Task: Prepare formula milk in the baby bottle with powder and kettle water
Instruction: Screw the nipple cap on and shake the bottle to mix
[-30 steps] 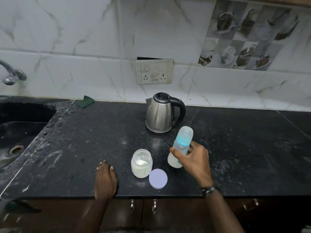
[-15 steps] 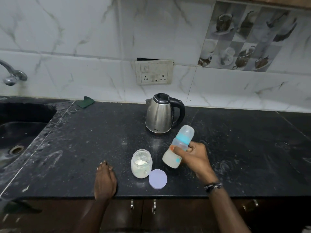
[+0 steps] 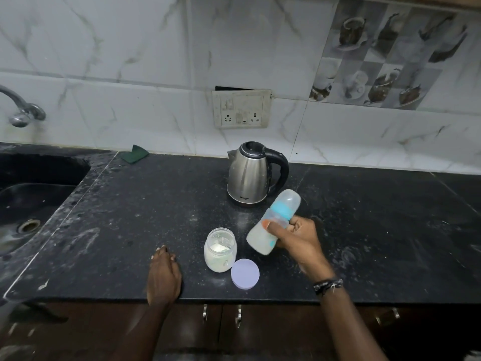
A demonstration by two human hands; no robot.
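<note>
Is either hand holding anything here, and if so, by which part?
The right hand grips the baby bottle around the middle of its body, tilted above the counter. The left hand rests on the counter, holding nothing.

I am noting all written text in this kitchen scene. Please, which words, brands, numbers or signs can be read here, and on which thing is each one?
"MILTON": small brand mark low on the kettle, read with some doubt because the letters are tiny.
Bottle: orange and blue marks on its side, too blurred to read.
Socket plate: no legible writing.
Jar and lid: no text visible.
</note>
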